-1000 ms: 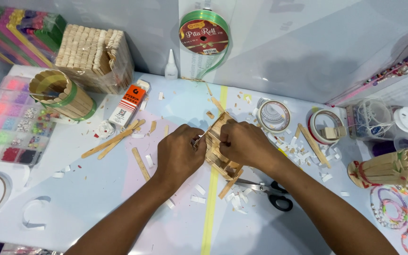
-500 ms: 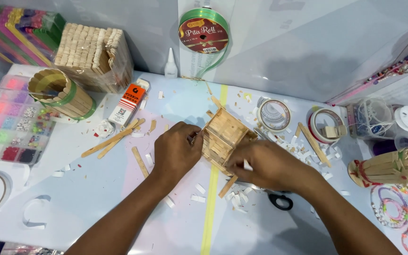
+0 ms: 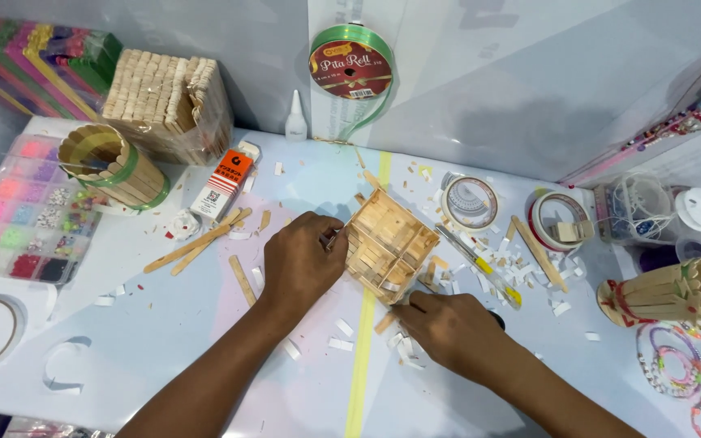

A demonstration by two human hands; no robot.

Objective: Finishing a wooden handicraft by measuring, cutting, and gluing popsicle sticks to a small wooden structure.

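A small square frame of pale wooden craft sticks (image 3: 389, 245) sits on the table (image 3: 164, 324). The left hand (image 3: 302, 264) closes its fingers on the frame's left edge. The right hand (image 3: 448, 328), just below the frame, rests fingers curled on scattered white paper scraps (image 3: 403, 349); what they hold, I cannot tell.

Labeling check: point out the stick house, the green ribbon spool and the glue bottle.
stick house (image 3: 389, 242), head view, on its slatted top panel.
green ribbon spool (image 3: 350, 66), head view, on its round face.
glue bottle (image 3: 296, 123), head view, on its white body.
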